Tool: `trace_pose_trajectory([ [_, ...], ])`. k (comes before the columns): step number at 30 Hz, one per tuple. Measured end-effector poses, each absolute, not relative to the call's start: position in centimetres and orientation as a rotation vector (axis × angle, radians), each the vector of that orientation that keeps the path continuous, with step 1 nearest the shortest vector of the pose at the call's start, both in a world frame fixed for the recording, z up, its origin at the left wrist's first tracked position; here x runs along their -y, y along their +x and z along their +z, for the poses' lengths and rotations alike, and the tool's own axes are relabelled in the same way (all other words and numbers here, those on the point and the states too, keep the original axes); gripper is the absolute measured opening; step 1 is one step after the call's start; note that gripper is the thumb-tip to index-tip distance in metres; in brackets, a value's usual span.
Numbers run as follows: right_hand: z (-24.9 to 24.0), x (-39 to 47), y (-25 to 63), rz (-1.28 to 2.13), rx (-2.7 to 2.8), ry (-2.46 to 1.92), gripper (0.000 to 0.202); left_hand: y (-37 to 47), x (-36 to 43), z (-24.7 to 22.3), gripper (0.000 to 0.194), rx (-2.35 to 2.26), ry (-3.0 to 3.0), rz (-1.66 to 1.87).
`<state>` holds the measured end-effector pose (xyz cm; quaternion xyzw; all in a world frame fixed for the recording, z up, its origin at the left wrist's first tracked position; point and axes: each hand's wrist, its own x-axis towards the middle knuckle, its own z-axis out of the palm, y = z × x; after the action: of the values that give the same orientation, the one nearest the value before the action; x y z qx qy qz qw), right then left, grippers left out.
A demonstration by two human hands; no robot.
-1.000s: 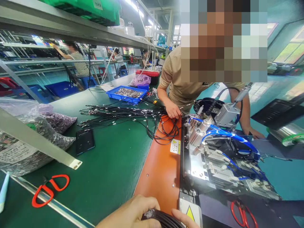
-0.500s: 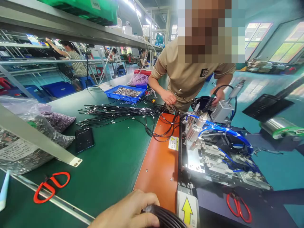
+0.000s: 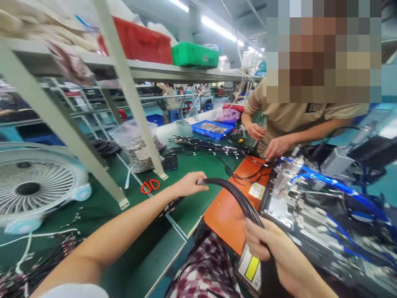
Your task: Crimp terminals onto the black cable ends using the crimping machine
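Note:
A thick bundle of black cables (image 3: 234, 191) arches between my two hands above the orange board (image 3: 223, 215). My left hand (image 3: 191, 183) is closed round its far end, over the green table. Nearer to me, my right hand (image 3: 263, 238) wraps round the other stretch of the bundle, beside the metal machine. The bundle's lower part is hidden behind my right hand and forearm. More black cables (image 3: 211, 147) lie spread on the table beyond, some running over the orange board toward a co-worker's hands (image 3: 276, 147).
Red-handled scissors (image 3: 150, 186), a dark phone (image 3: 170, 162) and a bag of small parts (image 3: 139, 151) lie to the left. A white fan (image 3: 31, 186) stands farther left. Shelf posts rise from the table. The machine (image 3: 291, 211) with blue tubes fills the right; a blue tray (image 3: 212, 129) sits behind.
The view has swung left and widened, bringing in the fan, both my arms and my right hand on the bundle. The co-worker's hands have come closer together by the cables.

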<state>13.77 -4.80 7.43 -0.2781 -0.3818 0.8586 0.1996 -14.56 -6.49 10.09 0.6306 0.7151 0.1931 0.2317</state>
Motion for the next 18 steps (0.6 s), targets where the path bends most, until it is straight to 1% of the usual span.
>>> trace_pose_trajectory([
  [1,8.1,3.6,11.6,2.425,1.059,-0.761,0.035,-15.6,5.8,10.4,0.022,-2.072,1.720,0.534],
  [3,8.8,1.5,7.3,2.402,1.123,-0.814,0.027,-17.2,4.6,10.8,0.025,-2.256,1.698,0.526],
  [5,8.1,-0.3,3.5,2.348,1.199,-0.866,0.015,-17.6,4.5,10.4,0.031,-2.395,1.703,0.518],
  [6,7.3,-1.2,2.0,2.302,1.244,-0.910,0.013,-17.3,5.4,9.9,0.036,-2.440,1.721,0.512],
  [8,5.0,-2.7,-0.3,2.187,1.355,-1.021,0.019,-16.2,9.1,8.6,0.046,-2.448,1.798,0.478],
  [9,3.7,-3.5,-1.0,2.120,1.420,-1.071,0.019,-15.4,11.9,7.8,0.051,-2.400,1.851,0.437],
  [11,1.7,-4.6,-1.6,1.957,1.556,-1.139,0.009,-13.7,18.6,6.3,0.066,-2.179,1.979,0.316],
  [12,1.1,-5.0,-1.7,1.870,1.621,-1.145,0.004,-12.9,21.8,5.7,0.076,-1.965,2.122,0.223],
  [14,0.8,-5.0,-1.3,1.696,1.737,-1.118,0.023,-11.9,26.9,4.9,0.084,-1.889,2.111,0.092],
  [16,1.4,-3.9,-0.1,1.557,1.833,-1.056,0.040,-11.5,29.4,4.5,0.087,-1.895,2.072,0.092],
  [18,2.1,-1.9,2.0,1.458,1.945,-0.952,0.046,-11.8,29.8,4.4,0.089,-1.889,2.044,0.107],
])
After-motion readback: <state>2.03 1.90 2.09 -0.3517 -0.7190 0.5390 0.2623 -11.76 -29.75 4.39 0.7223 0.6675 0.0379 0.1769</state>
